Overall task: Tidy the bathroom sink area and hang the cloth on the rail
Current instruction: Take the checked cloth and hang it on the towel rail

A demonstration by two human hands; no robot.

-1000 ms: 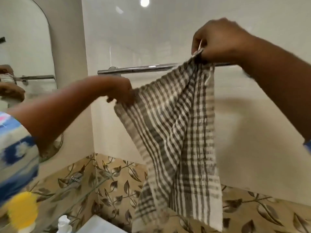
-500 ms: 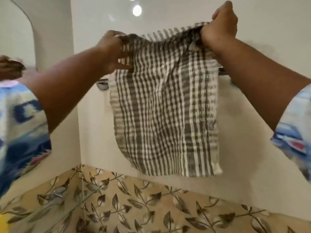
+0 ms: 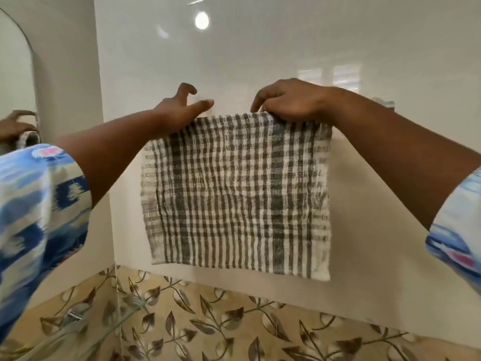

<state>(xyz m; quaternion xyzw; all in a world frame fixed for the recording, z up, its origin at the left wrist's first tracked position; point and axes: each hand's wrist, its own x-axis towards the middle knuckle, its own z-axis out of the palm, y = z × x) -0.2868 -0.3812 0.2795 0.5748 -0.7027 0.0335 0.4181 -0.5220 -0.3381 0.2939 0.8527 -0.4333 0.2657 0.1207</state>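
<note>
A grey-and-white checked cloth hangs flat against the white wall, its top edge folded over the rail. The cloth and my hands hide almost all of the rail; only a small blurred bit of the rail's end shows past my right wrist. My left hand rests on the cloth's upper left corner with its fingers spread and lifted. My right hand is curled over the top edge toward the right and grips it.
An arched mirror is on the left wall and reflects a hand and the cloth. A glass shelf juts out low in the corner. A band of leaf-patterned tiles runs below the white wall.
The cloth has gone from held up spread in front of the rail to draped over it and hanging lower and flatter. My left hand's fingers have loosened and spread.
</note>
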